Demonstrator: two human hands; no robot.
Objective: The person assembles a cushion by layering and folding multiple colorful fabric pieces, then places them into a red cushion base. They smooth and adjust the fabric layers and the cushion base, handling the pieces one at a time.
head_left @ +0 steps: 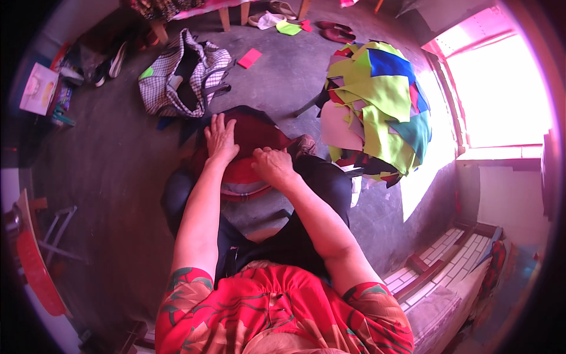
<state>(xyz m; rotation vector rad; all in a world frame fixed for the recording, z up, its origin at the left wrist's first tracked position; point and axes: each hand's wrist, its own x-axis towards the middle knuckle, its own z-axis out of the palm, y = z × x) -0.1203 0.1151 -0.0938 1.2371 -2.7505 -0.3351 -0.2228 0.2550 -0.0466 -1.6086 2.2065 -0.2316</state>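
A rounded spread of dark red cloth (254,131) with a dark outer edge lies in front of my knees. Its near side shows a brighter red part (250,175) above a pale, striped rim. On the left of the cloth, my left hand (221,140) lies flat with its fingers spread. My right hand (273,166) is at the right side, its fingers curled down against the cloth. Whatever is between those fingers is hidden beneath the hand.
A checked bag (171,88) stands open at the far left. To the right rises a big heap of lime, blue, teal and pink cloth pieces (383,88). A red scrap (249,58), shoes (336,32) and a red stool (38,271) are around, beside a bright window (498,88).
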